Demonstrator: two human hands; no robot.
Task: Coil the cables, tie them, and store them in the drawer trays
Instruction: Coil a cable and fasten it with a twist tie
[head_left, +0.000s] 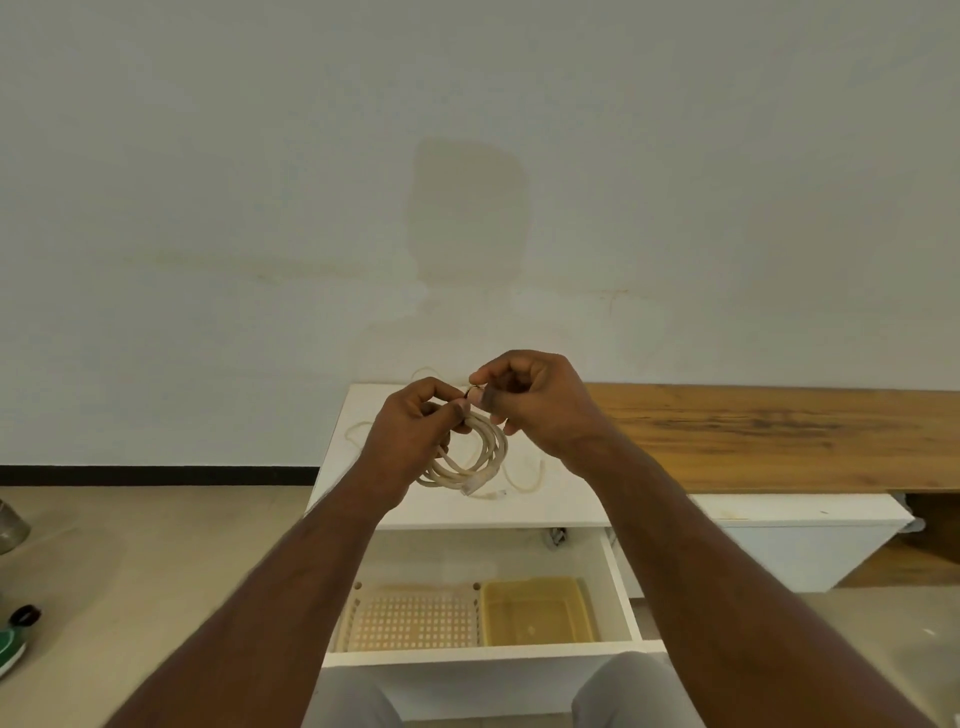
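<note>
On the far left, off the job, something green lies on the floor. My left hand is raised above the white surface, fingers curled round the top of the coiled cable so the loops hang together and cannot spring apart. The cable is pale, round and rubbery, wound into several loose rings with a connector end dangling at the bottom. My right hand pinches something small and dark at the top of the coil, probably a tie, though it is too small to tell. Loose cables lie slack on the surface behind. Below, the drawer stands open, ready: a perforated beige tray and beside it a smooth translucent yellow tray.
</note>
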